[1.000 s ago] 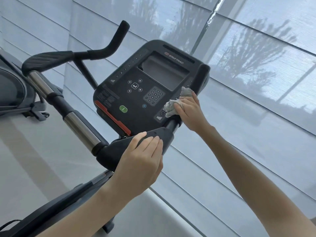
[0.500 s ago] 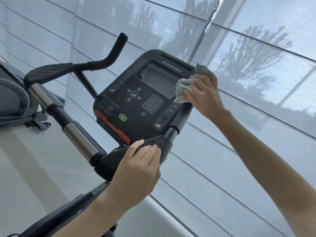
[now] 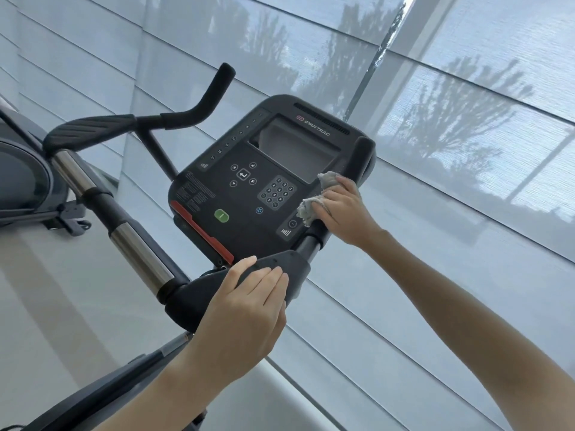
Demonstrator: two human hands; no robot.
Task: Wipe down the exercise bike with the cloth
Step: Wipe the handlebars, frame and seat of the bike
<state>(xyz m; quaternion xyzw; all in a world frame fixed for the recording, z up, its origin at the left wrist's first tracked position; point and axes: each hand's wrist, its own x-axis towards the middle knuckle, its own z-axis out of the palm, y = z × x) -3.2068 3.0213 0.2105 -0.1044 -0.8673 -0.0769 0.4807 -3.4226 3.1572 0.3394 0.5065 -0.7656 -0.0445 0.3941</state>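
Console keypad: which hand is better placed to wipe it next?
Right. The right hand holds the cloth against the console's right edge, just beside the keypad; the left hand rests on the lower handlebar pad and has no cloth.

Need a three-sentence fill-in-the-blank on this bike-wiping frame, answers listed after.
1. The right hand holds the crumpled grey cloth at the black console's ____ side.
2. The left hand rests on the black handlebar pad, holding ____.
3. The oval button low on the console is coloured ____.
Answers: right; nothing; green.
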